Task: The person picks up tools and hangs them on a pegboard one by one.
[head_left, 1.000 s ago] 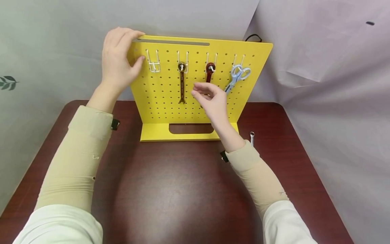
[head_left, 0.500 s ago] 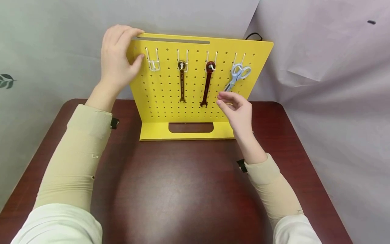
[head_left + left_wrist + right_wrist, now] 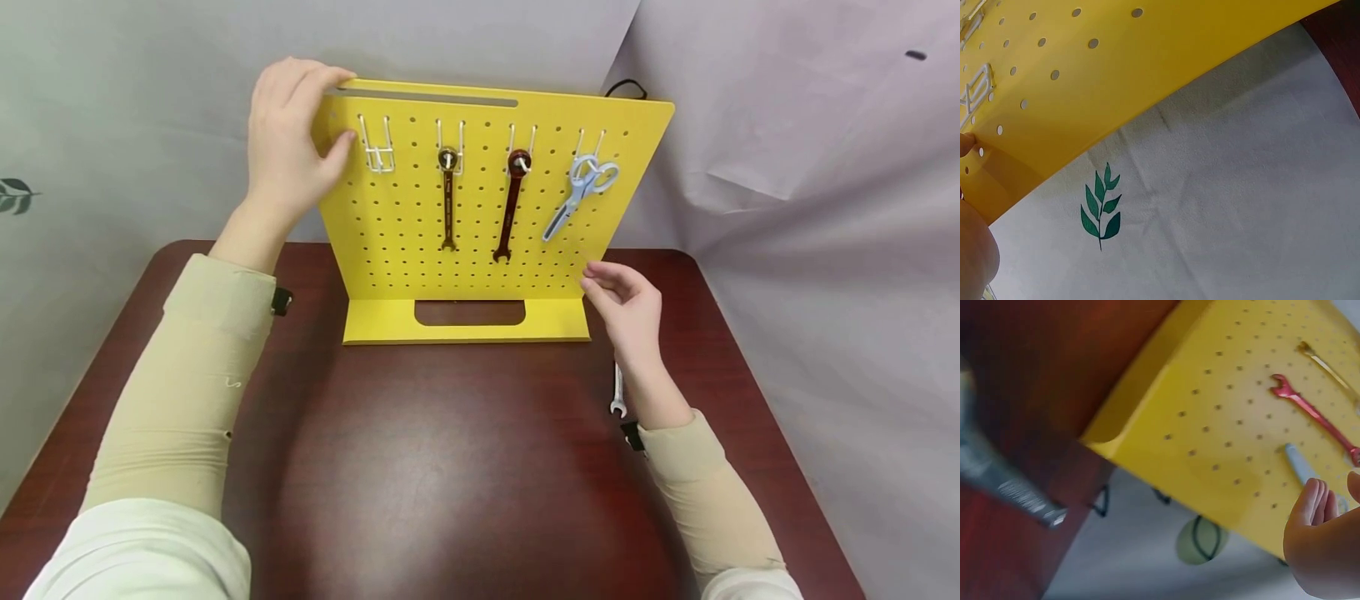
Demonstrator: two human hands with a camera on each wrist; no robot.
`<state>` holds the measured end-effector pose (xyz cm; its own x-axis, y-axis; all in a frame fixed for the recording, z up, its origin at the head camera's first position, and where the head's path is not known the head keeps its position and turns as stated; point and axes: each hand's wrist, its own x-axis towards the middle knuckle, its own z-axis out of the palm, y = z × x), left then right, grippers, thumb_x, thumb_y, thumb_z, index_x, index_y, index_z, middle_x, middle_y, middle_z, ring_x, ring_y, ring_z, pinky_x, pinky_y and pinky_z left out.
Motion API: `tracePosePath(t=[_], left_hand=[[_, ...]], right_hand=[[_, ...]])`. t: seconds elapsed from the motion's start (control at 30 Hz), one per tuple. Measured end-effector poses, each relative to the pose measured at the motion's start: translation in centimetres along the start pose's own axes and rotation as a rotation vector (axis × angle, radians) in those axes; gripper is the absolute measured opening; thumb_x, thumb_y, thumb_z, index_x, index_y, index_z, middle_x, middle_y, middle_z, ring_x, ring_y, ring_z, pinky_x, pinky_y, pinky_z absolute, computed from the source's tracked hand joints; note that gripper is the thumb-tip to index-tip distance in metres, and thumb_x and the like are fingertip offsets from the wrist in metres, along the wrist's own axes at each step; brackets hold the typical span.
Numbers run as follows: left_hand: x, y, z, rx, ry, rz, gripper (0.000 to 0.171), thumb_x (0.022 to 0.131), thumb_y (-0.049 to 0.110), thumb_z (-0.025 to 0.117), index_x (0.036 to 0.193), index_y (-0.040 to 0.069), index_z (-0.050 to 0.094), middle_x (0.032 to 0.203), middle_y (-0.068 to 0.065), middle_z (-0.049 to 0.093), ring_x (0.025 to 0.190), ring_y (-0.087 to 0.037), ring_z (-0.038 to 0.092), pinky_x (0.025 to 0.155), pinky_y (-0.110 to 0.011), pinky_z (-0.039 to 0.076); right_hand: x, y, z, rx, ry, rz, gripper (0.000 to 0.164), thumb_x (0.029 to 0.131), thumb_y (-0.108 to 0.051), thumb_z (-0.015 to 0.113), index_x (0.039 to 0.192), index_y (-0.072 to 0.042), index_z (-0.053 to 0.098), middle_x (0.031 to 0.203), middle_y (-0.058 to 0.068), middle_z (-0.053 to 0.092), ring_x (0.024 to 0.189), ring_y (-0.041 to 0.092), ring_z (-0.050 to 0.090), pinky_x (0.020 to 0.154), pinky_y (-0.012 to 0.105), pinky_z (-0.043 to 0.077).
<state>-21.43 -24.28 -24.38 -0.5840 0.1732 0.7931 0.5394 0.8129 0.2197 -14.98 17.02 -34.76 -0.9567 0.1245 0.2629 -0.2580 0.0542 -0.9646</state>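
My left hand [image 3: 288,142] grips the upper left corner of a yellow pegboard [image 3: 405,200], thumb on its front and fingers over the top edge. Only part of that hand shows in the left wrist view. My right hand [image 3: 628,312] hovers off the board's lower right side, loosely curled, nothing held. Below it a silver wrench [image 3: 618,392] lies on the table, partly hidden by hand and wrist. From white hooks hang a dark brown wrench [image 3: 448,200], a dark red wrench [image 3: 512,208] and light blue scissors [image 3: 577,192]. The leftmost hook [image 3: 378,154] bears nothing.
The board stands on a yellow base [image 3: 382,321] with a cut-out slot, on a dark red table [image 3: 435,450]. Pale cloth [image 3: 825,208] hangs behind and at the sides. A black loop [image 3: 626,87] sticks up behind the board's right corner.
My right hand has moved right and down, away from the red wrench and past the scissors, toward the silver wrench. My left hand keeps its grip on the board.
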Motion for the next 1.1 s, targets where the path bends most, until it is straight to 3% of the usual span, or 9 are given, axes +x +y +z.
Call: tracePosePath(t=[0.4,0.7,0.9,1.0,1.1], left_hand=[[0.0,0.0,0.0,-0.004,0.011,-0.003,0.043,0.097,0.009,0.065,0.139,-0.001,0.063,0.134,-0.024,0.065,0.134,-0.042,0.054,0.133,-0.036,0.025],[0.0,0.0,-0.1,-0.001,0.002,-0.002,0.043,0.097,0.010,0.064,0.139,-0.001,0.063,0.134,-0.024,0.065,0.134,-0.042,0.053,0.133,-0.036,0.024],[0.1,0.2,0.0,-0.031,0.022,-0.039,0.042,0.095,0.010,0.068,0.137,0.002,0.066,0.133,-0.021,0.067,0.134,-0.039,0.054,0.132,-0.034,0.026],[0.1,0.2,0.0,-0.032,0.022,-0.042,0.042,0.095,0.009,0.068,0.137,0.002,0.066,0.134,-0.020,0.067,0.135,-0.038,0.054,0.132,-0.034,0.025],[0.0,0.1,0.0,-0.006,0.006,-0.023,0.043,0.097,0.010,0.065,0.139,0.000,0.064,0.135,-0.022,0.066,0.135,-0.040,0.053,0.133,-0.035,0.025]], right_hand=[[-0.3,3.0,-4.7,-0.129,0.051,0.071,0.030,0.090,0.011,0.073,0.119,0.019,0.069,0.086,-0.014,0.079,0.079,-0.003,0.074,0.076,0.010,0.061],[-0.8,4.1,-7.7,-0.325,-0.014,0.140,0.034,0.093,0.002,0.075,0.123,0.016,0.069,0.088,-0.023,0.074,0.081,-0.009,0.070,0.078,0.005,0.057],[-0.9,4.6,-9.0,-0.418,-0.068,0.175,0.038,0.091,0.003,0.077,0.126,0.016,0.068,0.088,-0.025,0.071,0.080,-0.013,0.068,0.076,0.004,0.057],[-1.0,4.8,-9.5,-0.460,-0.093,0.187,0.039,0.090,0.003,0.078,0.125,0.015,0.069,0.092,-0.015,0.076,0.078,-0.015,0.067,0.075,0.004,0.057],[-1.0,5.1,-10.0,-0.519,-0.128,0.187,0.039,0.089,0.002,0.079,0.125,0.014,0.070,0.102,0.010,0.080,0.077,-0.017,0.064,0.073,0.004,0.056]])
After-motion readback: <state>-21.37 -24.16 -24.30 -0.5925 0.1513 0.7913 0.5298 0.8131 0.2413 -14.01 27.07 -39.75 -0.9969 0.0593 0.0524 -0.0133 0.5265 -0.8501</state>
